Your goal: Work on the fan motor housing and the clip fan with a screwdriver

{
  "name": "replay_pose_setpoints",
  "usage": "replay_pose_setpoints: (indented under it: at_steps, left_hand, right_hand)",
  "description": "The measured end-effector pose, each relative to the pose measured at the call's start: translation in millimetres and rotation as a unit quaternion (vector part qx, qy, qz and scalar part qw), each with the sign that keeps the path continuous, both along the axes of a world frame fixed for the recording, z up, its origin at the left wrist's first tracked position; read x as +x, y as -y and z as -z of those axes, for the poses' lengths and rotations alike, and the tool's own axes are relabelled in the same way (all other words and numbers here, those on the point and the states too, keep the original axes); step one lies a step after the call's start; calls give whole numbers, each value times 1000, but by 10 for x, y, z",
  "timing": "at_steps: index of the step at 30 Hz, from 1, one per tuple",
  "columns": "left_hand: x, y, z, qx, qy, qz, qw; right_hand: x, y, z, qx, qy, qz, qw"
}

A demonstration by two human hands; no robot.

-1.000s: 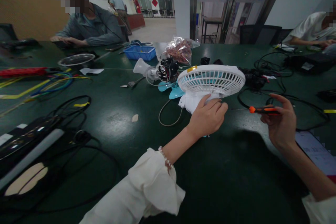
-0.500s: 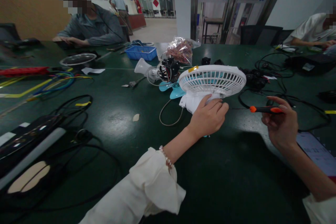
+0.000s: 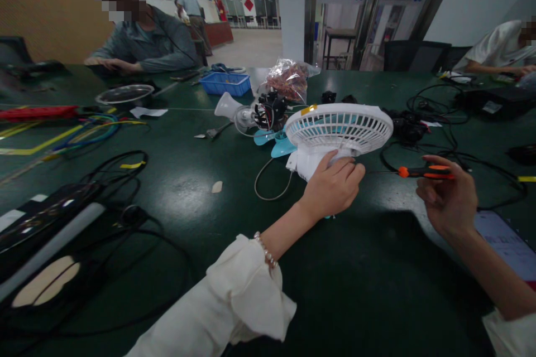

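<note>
Turned slightly since the earlier frame: the screwdriver point(image 3: 427, 172); one dark green surface point(image 3: 226, 215) carries one white fan point(image 3: 329, 142); two hands, apart, left hand point(image 3: 333, 187) clamped on the fan, hiding part of it, right hand point(image 3: 452, 201) gripping one screwdriver, tip indistinct.

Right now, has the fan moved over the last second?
No. Judged against the blue tray, the fan shows no visible shift either way; the left hand is still on it.
</note>
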State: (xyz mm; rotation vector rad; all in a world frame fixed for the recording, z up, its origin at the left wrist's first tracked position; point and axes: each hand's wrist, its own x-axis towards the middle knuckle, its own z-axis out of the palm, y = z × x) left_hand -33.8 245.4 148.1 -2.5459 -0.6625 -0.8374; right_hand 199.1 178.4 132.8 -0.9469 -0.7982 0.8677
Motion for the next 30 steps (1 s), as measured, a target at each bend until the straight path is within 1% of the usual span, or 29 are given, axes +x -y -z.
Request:
replay_pose_setpoints:
  at_steps: [4,9,15,18,25,30]
  left_hand:
    - [2,4,-4,-4,-1,0,1000]
    - [-2,9,-5,-11,1,2,1000]
    - [-10,12,-9,-15,-4,2,1000]
    - [-10,11,-10,-13,-6,3,1000]
    - [-4,4,-1,-5,-5,1,1000]
    - [-4,3,4,-5,-8,-1,1000]
  right_hand:
    - [-16,-7,-2,14,-11,6,1000]
    - [-25,-10,9,-10,-25,30,999]
    - [-7,-8,41,-20,19,55,998]
    - [-12,-5,41,-19,26,43,999]
    - [17,-7,50,0,-17,-8,1000]
    - [20,-8,58,2,-17,-7,1000]
